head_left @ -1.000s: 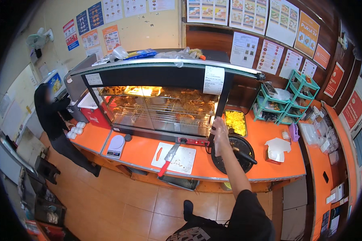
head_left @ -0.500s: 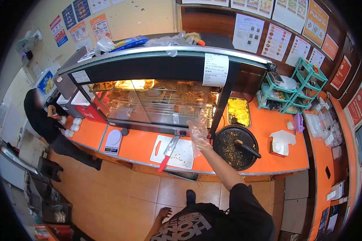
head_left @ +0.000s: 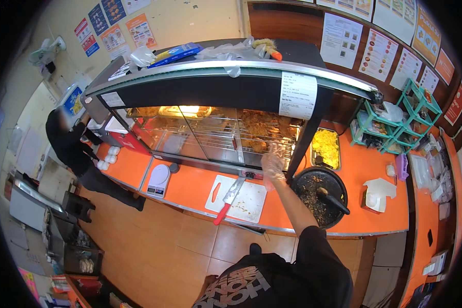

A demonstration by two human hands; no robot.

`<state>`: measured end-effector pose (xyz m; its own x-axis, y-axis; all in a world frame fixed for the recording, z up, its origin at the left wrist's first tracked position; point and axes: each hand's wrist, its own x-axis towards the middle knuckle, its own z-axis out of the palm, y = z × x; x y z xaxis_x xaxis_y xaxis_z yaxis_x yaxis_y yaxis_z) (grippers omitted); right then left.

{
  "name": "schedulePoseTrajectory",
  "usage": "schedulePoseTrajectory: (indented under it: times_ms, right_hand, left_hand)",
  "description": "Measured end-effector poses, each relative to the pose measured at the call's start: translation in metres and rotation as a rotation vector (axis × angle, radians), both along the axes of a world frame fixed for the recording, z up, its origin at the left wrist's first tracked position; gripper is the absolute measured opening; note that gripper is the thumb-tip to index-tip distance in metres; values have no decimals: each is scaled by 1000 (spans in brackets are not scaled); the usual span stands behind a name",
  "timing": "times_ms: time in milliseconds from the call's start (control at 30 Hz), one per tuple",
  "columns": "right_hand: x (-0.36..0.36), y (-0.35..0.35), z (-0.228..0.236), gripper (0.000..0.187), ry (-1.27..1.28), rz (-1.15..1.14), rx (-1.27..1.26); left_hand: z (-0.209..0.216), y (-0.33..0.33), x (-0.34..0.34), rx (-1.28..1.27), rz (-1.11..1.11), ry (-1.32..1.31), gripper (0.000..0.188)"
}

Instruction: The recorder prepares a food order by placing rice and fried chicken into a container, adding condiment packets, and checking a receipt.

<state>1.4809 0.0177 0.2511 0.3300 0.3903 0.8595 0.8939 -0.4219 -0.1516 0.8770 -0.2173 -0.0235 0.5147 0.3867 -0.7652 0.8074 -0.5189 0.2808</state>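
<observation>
My right hand [head_left: 273, 165], in a clear plastic glove, reaches to the right end of a heated glass display case [head_left: 200, 162]. Its fingers look stretched toward pieces of fried chicken [head_left: 259, 129] on the wire racks inside, with no piece seen in them. My left hand [head_left: 209, 280] hangs low beside my dark shirt, mostly hidden, so its fingers do not show. Under the case lies a white cutting board [head_left: 249, 204], with a red-handled knife [head_left: 234, 191] across it. Right of my forearm stands a dark stone mortar [head_left: 310, 197] holding a pestle [head_left: 333, 200] and crumbly residue.
Behind the mortar is a metal tray of yellow food [head_left: 325, 148]. An opened paper box [head_left: 377, 196] and green stacking baskets [head_left: 376, 120] stand right. A kitchen scale [head_left: 159, 179] sits left on the orange counter [head_left: 190, 197]. Farther left, a person in black [head_left: 72, 143] works at the counter.
The view has shifted, moving the scene rightward. My gloved right hand has lowered slightly at the case's right end, uncovering fried chicken. My left hand has drawn back, mostly out of sight.
</observation>
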Motion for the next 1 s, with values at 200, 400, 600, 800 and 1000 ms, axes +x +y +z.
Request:
schedulePoseTrajectory:
  times_ms: [200, 400, 600, 800, 1000]
  right_hand:
    - [7, 12, -8, 29, 95, 32, -724]
    - [66, 30, -93, 25, -5, -310, -785]
    - [23, 36, -41, 22, -179, -279, -722]
    - [61, 27, -16, 53, 252, 16, -761]
    - [50, 21, -33, 46, 360, 69, -557]
  left_hand:
    - [17, -2, -14, -111, 202, -128, 48]
    - [35, -12, -9, -239, 383, -315, 47]
    - [93, -23, 15, -440, 1326, -292, 43]
    - [77, 2, 32, -472, 1293, -352, 41]
    - [78, 1, 30, -505, 1449, -352, 39]
